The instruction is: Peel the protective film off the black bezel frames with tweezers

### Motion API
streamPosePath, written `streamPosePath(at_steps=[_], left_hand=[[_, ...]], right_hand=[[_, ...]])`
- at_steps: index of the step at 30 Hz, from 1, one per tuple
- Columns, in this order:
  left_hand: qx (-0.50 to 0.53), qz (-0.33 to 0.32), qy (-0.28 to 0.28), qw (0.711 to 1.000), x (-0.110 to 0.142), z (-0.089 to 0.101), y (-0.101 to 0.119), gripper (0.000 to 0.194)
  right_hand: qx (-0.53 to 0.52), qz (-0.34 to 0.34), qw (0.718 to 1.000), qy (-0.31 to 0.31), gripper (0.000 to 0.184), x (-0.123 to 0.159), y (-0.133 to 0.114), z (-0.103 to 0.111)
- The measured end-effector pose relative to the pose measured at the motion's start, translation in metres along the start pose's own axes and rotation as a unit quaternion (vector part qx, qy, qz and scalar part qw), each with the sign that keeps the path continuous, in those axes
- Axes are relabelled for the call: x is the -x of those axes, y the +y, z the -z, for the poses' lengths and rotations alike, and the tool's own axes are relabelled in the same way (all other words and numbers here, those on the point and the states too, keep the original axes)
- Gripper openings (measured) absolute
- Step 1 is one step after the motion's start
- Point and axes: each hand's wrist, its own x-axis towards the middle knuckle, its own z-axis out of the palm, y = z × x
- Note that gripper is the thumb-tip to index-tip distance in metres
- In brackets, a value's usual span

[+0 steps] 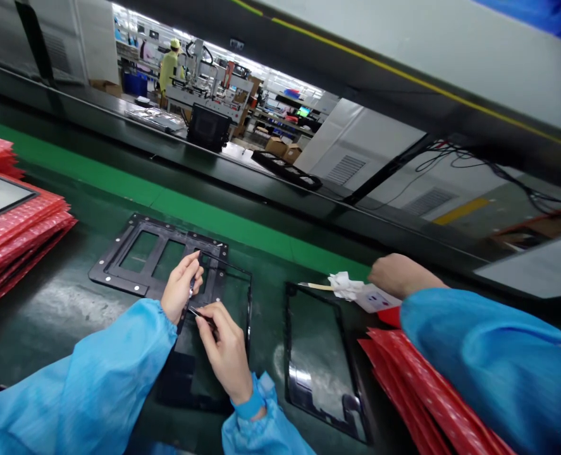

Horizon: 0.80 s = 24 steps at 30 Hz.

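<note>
My left hand (pixel 181 285) is closed around one side of a thin black rectangular frame (pixel 250 297), holding it tilted up off the bench. My right hand (pixel 224 344), just below and to the right, pinches slim dark tweezers (pixel 195 312). Their tip points at the side of the frame near my left fingers. Behind my left hand lies a black fixture plate (pixel 124 278) with rectangular openings and pale round dots. A second black frame (pixel 287 354) lies flat to the right of my right hand.
Stacks of red bubble bags (pixel 28 243) stand at left, and more red bags (pixel 417 379) at right. A co-worker's hand (pixel 401 275) in a blue sleeve reaches in from the right, near a brush (pixel 319 286) and crumpled white tissue (pixel 345 285). A dark ledge crosses behind the bench.
</note>
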Motion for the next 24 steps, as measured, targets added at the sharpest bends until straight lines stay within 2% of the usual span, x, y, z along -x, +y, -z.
streamPosePath(at_steps=[4, 24], left_hand=[[-0.005, -0.007, 0.002, 1.000, 0.0003, -0.0013, -0.0001, 0.062], [-0.006, -0.013, -0.003, 1.000, -0.0027, -0.0001, -0.0027, 0.061]], right_hand=[[-0.012, 0.006, 1.000, 0.013, 0.010, 0.0022, 0.0003, 0.0014], [0.039, 0.042, 0.998, -0.013, 0.010, 0.0005, -0.0001, -0.0010]])
